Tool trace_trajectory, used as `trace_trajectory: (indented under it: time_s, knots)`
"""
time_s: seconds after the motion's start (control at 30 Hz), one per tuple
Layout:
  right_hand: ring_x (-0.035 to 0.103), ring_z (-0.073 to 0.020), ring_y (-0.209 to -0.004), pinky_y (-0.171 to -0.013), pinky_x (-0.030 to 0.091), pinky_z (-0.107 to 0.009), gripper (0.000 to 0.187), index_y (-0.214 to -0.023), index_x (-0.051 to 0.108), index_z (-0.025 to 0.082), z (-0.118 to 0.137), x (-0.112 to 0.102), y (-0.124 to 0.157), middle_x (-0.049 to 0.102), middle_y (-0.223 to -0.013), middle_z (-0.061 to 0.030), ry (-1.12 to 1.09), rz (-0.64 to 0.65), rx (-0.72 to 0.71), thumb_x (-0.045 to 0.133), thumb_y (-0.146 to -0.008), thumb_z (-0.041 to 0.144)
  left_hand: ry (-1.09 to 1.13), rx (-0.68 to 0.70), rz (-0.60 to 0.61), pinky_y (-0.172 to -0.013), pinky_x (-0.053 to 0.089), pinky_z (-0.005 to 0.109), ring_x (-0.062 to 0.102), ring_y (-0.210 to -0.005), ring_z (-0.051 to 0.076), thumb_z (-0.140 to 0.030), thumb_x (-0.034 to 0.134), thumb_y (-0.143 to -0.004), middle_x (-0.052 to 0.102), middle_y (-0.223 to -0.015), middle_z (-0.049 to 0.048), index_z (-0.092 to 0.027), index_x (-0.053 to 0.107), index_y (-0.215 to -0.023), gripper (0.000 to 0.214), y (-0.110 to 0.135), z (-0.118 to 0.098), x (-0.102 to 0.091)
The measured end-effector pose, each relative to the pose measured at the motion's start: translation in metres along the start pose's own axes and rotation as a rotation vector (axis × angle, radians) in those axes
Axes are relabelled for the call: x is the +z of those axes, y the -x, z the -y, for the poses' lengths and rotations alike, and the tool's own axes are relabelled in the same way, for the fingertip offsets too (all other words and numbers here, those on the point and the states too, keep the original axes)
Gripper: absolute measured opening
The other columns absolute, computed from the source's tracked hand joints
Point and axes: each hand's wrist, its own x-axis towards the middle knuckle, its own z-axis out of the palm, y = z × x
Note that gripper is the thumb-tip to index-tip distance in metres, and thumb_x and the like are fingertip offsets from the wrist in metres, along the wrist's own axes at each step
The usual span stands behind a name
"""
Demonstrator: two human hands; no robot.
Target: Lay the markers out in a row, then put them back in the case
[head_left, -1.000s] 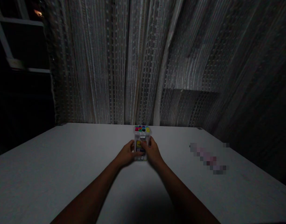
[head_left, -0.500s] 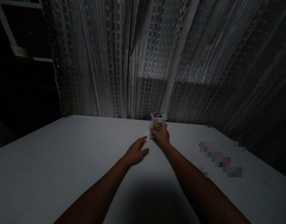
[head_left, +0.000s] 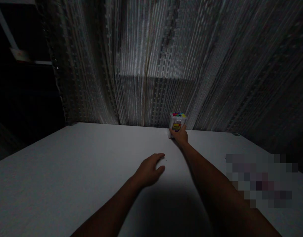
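A small clear box of markers (head_left: 177,120) with coloured caps on top and a yellow label stands upright at the far edge of the white table (head_left: 67,171), close to the curtain. My right hand (head_left: 180,135) is stretched far forward with its fingers closed round the lower front of the box. My left hand (head_left: 150,169) lies flat on the table nearer to me, palm down, fingers loosely apart, holding nothing.
A grey striped curtain (head_left: 166,65) hangs right behind the table's far edge. A blurred patch (head_left: 260,179) covers something on the table at the right. Dark space with a white frame (head_left: 8,42) lies to the left.
Both hands held the box near the table's middle. My left hand let go and lay flat, while my right hand moved the box away to the far edge by the curtain.
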Motion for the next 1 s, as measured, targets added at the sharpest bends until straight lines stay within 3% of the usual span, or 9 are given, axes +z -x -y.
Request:
trace_trajectory:
  time_s: [0.23,0.37,0.47,0.53,0.6,0.67,0.7,0.87,1.0]
  knots:
    - [0.056,-0.0278,-0.107,-0.087,0.045,-0.036,0.09,-0.137,0.023,0.009,-0.019,-0.003,0.016,0.058,-0.115,-0.0168,-0.069,0.146,0.057,0.069,-0.063,0.029,0.06,-0.023,0.007,-0.102,0.036,0.041,0.053,-0.115,0.027,-0.02,0.063,-0.072,0.059,-0.124,0.0122,-0.018,0.06,-0.118,0.046,-0.001,0.005,-0.001]
    - [0.054,-0.028,-0.11,-0.091,0.044,-0.036,0.07,-0.131,0.037,0.007,-0.027,-0.014,0.043,0.054,-0.12,-0.0201,-0.079,0.01,0.062,0.059,-0.067,0.023,0.087,-0.061,0.034,-0.085,0.045,0.036,0.061,-0.094,0.024,-0.023,0.064,-0.071,0.066,-0.107,0.0114,-0.018,0.06,-0.117,0.046,-0.003,0.006,-0.001]
    - [0.06,-0.0235,-0.092,-0.082,0.048,-0.034,0.044,-0.109,0.056,0.012,-0.025,-0.021,0.072,0.063,-0.099,-0.0122,-0.203,-0.034,0.088,0.053,-0.066,0.021,0.112,-0.043,0.046,-0.068,0.045,0.029,0.06,-0.074,0.018,-0.027,0.06,-0.075,0.068,-0.089,0.007,-0.016,0.059,-0.115,0.042,-0.004,0.003,-0.001]
    - [0.061,-0.0197,-0.073,-0.066,0.05,-0.03,0.024,-0.086,0.061,0.015,-0.016,-0.023,0.094,0.064,-0.075,-0.0053,-0.339,0.101,0.106,0.051,-0.065,0.021,0.169,-0.03,0.01,-0.066,0.044,0.028,0.058,-0.071,0.017,-0.029,0.059,-0.075,0.066,-0.081,0.0052,-0.015,0.062,-0.106,0.035,-0.006,0.001,-0.001]
    - [0.055,-0.0151,-0.054,-0.05,0.044,-0.024,0.01,-0.069,0.059,0.015,-0.003,-0.021,0.115,0.057,-0.055,-0.0004,-0.512,0.414,0.048,0.053,-0.063,0.021,0.232,-0.003,-0.018,-0.067,0.044,0.027,0.058,-0.07,0.018,-0.03,0.058,-0.075,0.066,-0.075,0.0041,-0.014,0.066,-0.091,0.023,-0.008,0.0,-0.002]
    - [0.049,-0.0119,-0.042,-0.042,0.037,-0.021,0.009,-0.064,0.057,0.015,0.012,-0.015,0.131,0.052,-0.046,0.0015,-0.612,0.71,-0.002,0.053,-0.066,0.023,0.285,0.032,-0.028,-0.064,0.044,0.027,0.057,-0.065,0.017,-0.029,0.057,-0.075,0.063,-0.065,0.0023,-0.015,0.065,-0.077,0.016,-0.01,-0.001,-0.004]
    - [0.047,-0.0109,-0.04,-0.04,0.036,-0.02,0.011,-0.064,0.056,0.015,0.019,-0.012,0.138,0.05,-0.044,0.0022,-0.63,0.749,-0.024,0.053,-0.068,0.024,0.303,0.043,-0.042,-0.062,0.043,0.026,0.056,-0.061,0.017,-0.028,0.056,-0.074,0.062,-0.062,0.0013,-0.015,0.064,-0.073,0.015,-0.011,-0.002,-0.005]
    - [0.051,-0.0111,-0.05,-0.045,0.038,-0.02,0.017,-0.067,0.057,0.018,0.028,-0.004,0.152,0.054,-0.054,0.002,-0.627,0.501,-0.15,0.056,-0.075,0.032,0.317,0.039,-0.125,-0.059,0.043,0.025,0.056,-0.063,0.017,-0.024,0.059,-0.067,0.064,-0.065,0.0019,-0.016,0.064,-0.07,0.01,-0.012,-0.009,-0.012]
    - [0.054,-0.0131,-0.059,-0.051,0.041,-0.021,0.021,-0.073,0.06,0.02,0.02,-0.012,0.156,0.057,-0.06,0.001,-0.599,0.448,-0.245,0.053,-0.081,0.038,0.478,-0.069,-0.152,-0.051,0.039,0.024,0.053,-0.056,0.015,-0.032,0.066,-0.063,0.061,-0.058,0.0023,-0.014,0.065,-0.069,0.019,-0.011,-0.016,-0.015]
